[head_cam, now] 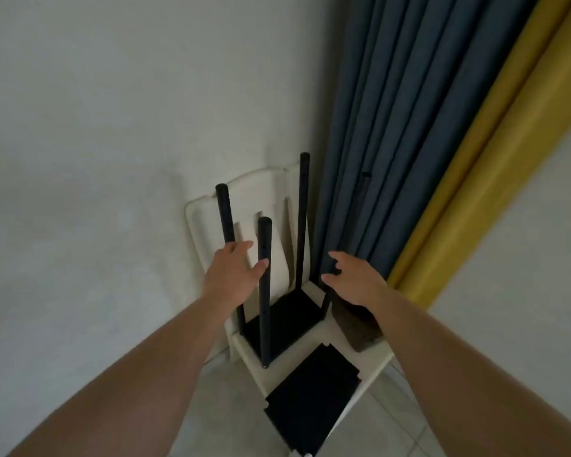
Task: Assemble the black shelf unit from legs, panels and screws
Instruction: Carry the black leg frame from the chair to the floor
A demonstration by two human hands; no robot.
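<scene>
Black shelf [282, 319] stood on cream chair [370, 367], four legs [264, 285] up, spare panel [312, 390] in front | risk: a nudged leg could tip it off the seat | left hand [233, 270] open beside legs, gripping nothing | right hand [353, 278] open, fingers loosely curled, empty

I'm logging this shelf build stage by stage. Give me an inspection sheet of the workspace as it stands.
Surface: cream plastic chair seat serves as the bench.
Job's things: black square panel on the seat with black tube legs standing upright at its corners; loose black panel lies nearer the seat's front edge.
Clutter: brown cloth-like lump on the seat, unclear what.
Grippers: left hand open, fingers at two legs; right hand loosely open, beside the right-hand leg.
Cables: nothing seen.
Surroundings: pale wall, blue curtain, yellow curtain, tiled floor.
</scene>
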